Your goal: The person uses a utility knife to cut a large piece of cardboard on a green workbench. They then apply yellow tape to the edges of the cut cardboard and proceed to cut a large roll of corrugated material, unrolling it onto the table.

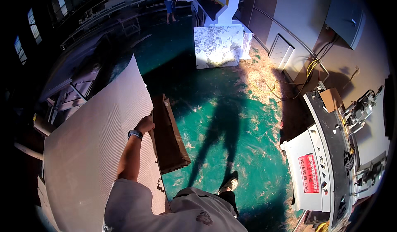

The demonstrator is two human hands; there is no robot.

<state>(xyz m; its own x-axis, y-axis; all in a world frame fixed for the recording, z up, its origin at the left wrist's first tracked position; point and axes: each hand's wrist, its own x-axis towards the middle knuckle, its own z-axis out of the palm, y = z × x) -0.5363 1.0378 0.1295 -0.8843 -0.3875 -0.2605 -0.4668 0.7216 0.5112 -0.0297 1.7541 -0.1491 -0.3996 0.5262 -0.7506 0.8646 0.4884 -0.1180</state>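
A large light-brown sheet, which looks like corrugated cardboard (97, 137), fills the left side of the view. My left hand (145, 125), with a watch on its wrist, is closed on the sheet's right edge. That edge is ragged, with a few torn spots along it. Just to the right of the hand, a long brown cardboard box (173, 143) lies on the floor, partly hidden by the sheet. No part of my right hand shows.
Green floor (256, 137) with dusty scraps spreads ahead of me. A white-and-black machine (308, 170) stands at the right. Yellow cable (311, 68) trails near the wall. Farther off are a patterned white panel (218, 46), a long machine (225, 15) and another person (169, 2).
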